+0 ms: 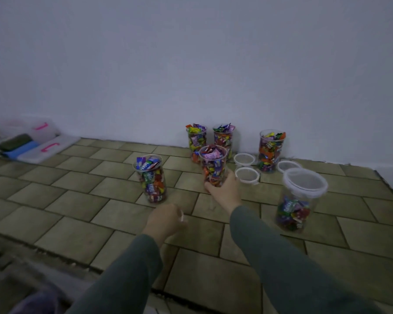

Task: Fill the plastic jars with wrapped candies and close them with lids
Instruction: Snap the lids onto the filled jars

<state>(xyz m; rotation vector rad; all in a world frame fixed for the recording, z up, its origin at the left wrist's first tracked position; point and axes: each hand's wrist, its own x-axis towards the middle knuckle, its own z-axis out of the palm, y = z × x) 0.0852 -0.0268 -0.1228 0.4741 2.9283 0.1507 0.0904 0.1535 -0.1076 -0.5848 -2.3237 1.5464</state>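
Held jar (213, 167) centre; open jar (152, 179) at 9 o'clock, two jars (196, 141) (224, 138) at 12, loose lids (244, 159) (247, 175) at 3, lidded jar (297, 200) at 4 o'clock, bins (48, 146) far at 10.

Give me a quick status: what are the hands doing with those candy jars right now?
Right hand grips an open filled jar. Left hand curled, contents unclear. One lidded jar at right; loose lids lie beside. Nothing blocking.

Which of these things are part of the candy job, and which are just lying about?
Job: five open candy jars, one gripped by the right hand; lidded jar; loose lids.
Lying about: flat plastic boxes, blue bundle and dark bundle by the wall.
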